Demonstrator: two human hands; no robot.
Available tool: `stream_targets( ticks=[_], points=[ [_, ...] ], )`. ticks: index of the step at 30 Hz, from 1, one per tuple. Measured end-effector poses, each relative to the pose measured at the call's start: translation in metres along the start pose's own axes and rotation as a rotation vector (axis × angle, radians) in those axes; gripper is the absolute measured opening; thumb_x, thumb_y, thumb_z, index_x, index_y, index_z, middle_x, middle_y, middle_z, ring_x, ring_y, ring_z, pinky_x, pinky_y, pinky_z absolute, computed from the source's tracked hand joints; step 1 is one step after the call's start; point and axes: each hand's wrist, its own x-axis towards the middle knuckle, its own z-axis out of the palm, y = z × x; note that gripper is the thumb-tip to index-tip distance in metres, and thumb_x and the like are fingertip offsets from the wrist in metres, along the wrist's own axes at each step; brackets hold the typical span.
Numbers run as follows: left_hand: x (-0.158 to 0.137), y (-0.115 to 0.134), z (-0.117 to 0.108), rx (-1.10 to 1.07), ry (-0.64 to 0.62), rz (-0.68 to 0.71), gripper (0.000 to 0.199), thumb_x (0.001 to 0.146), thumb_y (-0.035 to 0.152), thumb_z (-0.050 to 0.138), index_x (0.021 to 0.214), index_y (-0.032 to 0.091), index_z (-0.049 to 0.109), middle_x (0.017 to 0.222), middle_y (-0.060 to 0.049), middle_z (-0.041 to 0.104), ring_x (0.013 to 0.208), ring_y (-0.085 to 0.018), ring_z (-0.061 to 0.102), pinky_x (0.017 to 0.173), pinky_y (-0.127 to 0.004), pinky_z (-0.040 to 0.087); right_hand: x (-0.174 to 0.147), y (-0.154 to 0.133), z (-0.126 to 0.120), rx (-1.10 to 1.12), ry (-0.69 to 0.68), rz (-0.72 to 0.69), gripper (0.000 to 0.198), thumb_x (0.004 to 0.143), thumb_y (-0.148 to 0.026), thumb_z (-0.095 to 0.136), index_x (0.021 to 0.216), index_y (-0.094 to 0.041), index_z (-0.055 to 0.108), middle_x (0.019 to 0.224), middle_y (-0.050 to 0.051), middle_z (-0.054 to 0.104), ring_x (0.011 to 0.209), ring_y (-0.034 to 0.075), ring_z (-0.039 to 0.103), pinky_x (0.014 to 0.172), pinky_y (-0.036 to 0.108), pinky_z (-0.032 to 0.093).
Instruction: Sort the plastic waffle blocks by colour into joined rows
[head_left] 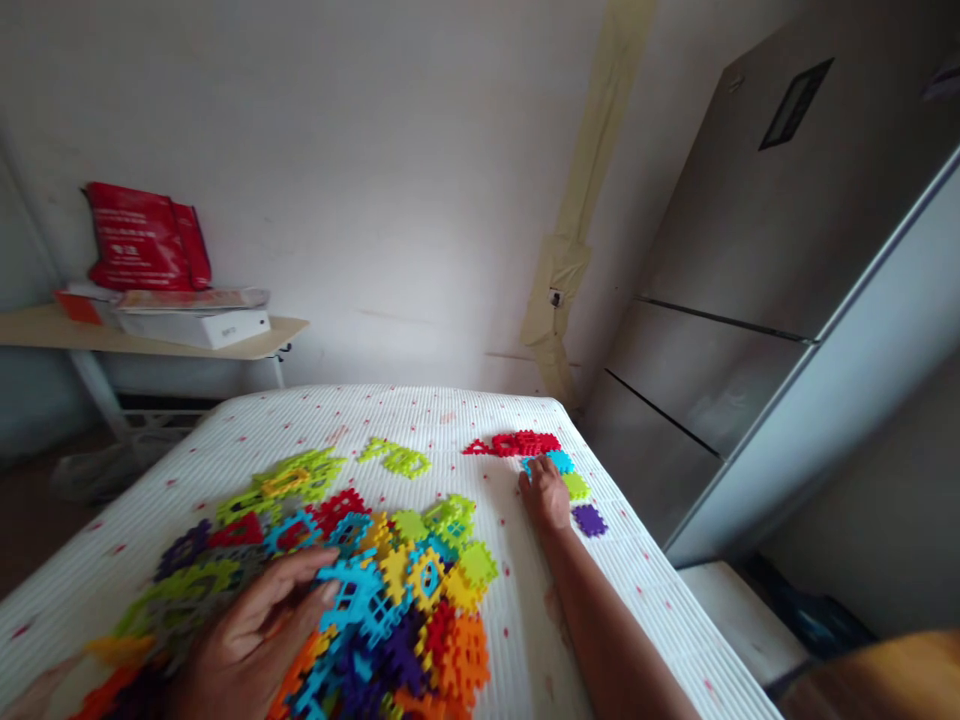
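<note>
My left hand (pixel 259 625) reaches over a heap of coloured plastic interlocking tiles, thumb and index finger closed on the edge of a blue window-shaped tile (pixel 352 590). My right hand (pixel 546 492) is at the table's far right, its fingers curled down over a light blue interlocking tile (pixel 527 465) that they partly hide. Another blue tile (pixel 561 461) lies beside those fingers. Behind them is a row of red tiles (pixel 529 442). Just right of the hand lie a lime green tile (pixel 576 487) and a purple tile (pixel 589 520). Orange tiles (pixel 465 650) are at the heap's right side.
A white dotted cloth (pixel 420 410) covers the table. Lime green pieces (pixel 397 458) lie apart behind the heap. A tall grey refrigerator (pixel 697 240) stands to the right. On a side table (pixel 281 337) at left are a white box (pixel 202 325) and a red bag (pixel 142 240).
</note>
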Motion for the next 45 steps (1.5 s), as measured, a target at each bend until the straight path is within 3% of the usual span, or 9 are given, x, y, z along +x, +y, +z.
stream_targets(
  ticks=[7, 11, 18, 24, 32, 37, 39, 42, 45],
  points=[
    [0.008, -0.001, -0.006, -0.080, -0.035, -0.032, 0.037, 0.073, 0.046, 0.061, 0.100, 0.020, 0.063, 0.101, -0.006, 0.069, 0.095, -0.022, 0.064, 0.082, -0.030, 0.052, -0.025, -0.064, -0.022, 0.526, -0.030, -0.330, 0.020, 0.085, -0.018, 0.044, 0.086, -0.018, 0.064, 0.086, 0.005, 0.064, 0.070, 0.013, 0.059, 0.066, 0.021, 0.044],
    [0.007, -0.001, -0.004, -0.127, -0.005, -0.020, 0.039, 0.073, 0.042, 0.061, 0.105, 0.020, 0.057, 0.099, -0.006, 0.067, 0.090, -0.020, 0.065, 0.077, -0.029, 0.052, -0.049, -0.114, -0.047, 0.753, -0.108, -0.426, 0.017, 0.085, -0.024, 0.047, 0.086, -0.020, 0.064, 0.081, 0.003, 0.065, 0.073, 0.012, 0.061, 0.067, 0.021, 0.044],
    [0.005, 0.004, -0.002, -0.243, -0.025, -0.034, 0.048, 0.071, 0.038, 0.064, 0.113, 0.022, 0.046, 0.100, -0.005, 0.064, 0.086, -0.019, 0.065, 0.075, -0.029, 0.052, -0.093, -0.167, -0.070, 0.689, -0.159, -0.483, 0.040, 0.073, -0.050, 0.063, 0.097, -0.019, 0.058, 0.087, 0.005, 0.061, 0.079, 0.019, 0.058, 0.069, 0.028, 0.047],
    [0.005, 0.005, -0.002, -0.255, -0.062, -0.098, 0.049, 0.070, 0.042, 0.066, 0.112, 0.023, 0.047, 0.097, -0.004, 0.065, 0.087, -0.019, 0.064, 0.074, -0.026, 0.053, -0.103, -0.184, -0.061, 0.553, -0.130, -0.492, 0.033, 0.072, -0.043, 0.064, 0.092, -0.020, 0.054, 0.086, 0.006, 0.058, 0.083, 0.023, 0.054, 0.071, 0.034, 0.048],
    [0.006, 0.000, -0.003, -0.171, -0.042, -0.139, 0.048, 0.058, 0.055, 0.069, 0.089, 0.021, 0.059, 0.084, -0.002, 0.068, 0.082, -0.022, 0.065, 0.070, -0.026, 0.054, -0.103, -0.184, -0.063, 0.629, -0.183, -0.409, 0.041, 0.074, -0.045, 0.064, 0.104, -0.019, 0.054, 0.093, 0.007, 0.056, 0.084, 0.022, 0.055, 0.071, 0.033, 0.050],
    [0.006, -0.002, 0.001, -0.260, -0.015, -0.125, 0.054, 0.063, 0.053, 0.068, 0.108, 0.026, 0.054, 0.101, -0.002, 0.067, 0.094, -0.022, 0.064, 0.080, -0.027, 0.053, -0.086, -0.171, -0.062, 0.651, -0.145, -0.451, 0.042, 0.073, -0.035, 0.065, 0.110, -0.018, 0.056, 0.096, 0.006, 0.057, 0.086, 0.019, 0.056, 0.076, 0.030, 0.049],
    [0.005, -0.008, 0.003, -0.289, -0.029, -0.122, 0.052, 0.067, 0.052, 0.065, 0.110, 0.027, 0.052, 0.104, -0.002, 0.066, 0.096, -0.023, 0.064, 0.082, -0.030, 0.053, -0.064, -0.149, -0.060, 0.624, -0.055, -0.393, 0.043, 0.073, -0.029, 0.064, 0.114, -0.018, 0.056, 0.100, 0.007, 0.058, 0.091, 0.019, 0.056, 0.081, 0.030, 0.048],
    [0.004, -0.021, 0.002, -0.166, -0.054, -0.019, 0.034, 0.073, 0.049, 0.060, 0.098, 0.027, 0.057, 0.110, -0.003, 0.063, 0.105, -0.024, 0.059, 0.090, -0.031, 0.049, -0.026, -0.098, -0.053, 0.450, 0.108, -0.154, 0.037, 0.073, -0.020, 0.060, 0.110, -0.016, 0.059, 0.106, 0.010, 0.058, 0.098, 0.022, 0.054, 0.088, 0.033, 0.044],
    [0.006, -0.031, 0.000, 0.035, -0.049, 0.172, 0.022, 0.078, 0.043, 0.054, 0.093, 0.028, 0.060, 0.115, -0.001, 0.059, 0.115, -0.024, 0.052, 0.098, -0.032, 0.042, 0.001, -0.041, -0.040, 0.209, 0.094, 0.086, 0.031, 0.072, -0.014, 0.055, 0.102, -0.011, 0.063, 0.099, 0.013, 0.061, 0.096, 0.024, 0.055, 0.085, 0.032, 0.043]
  ],
)
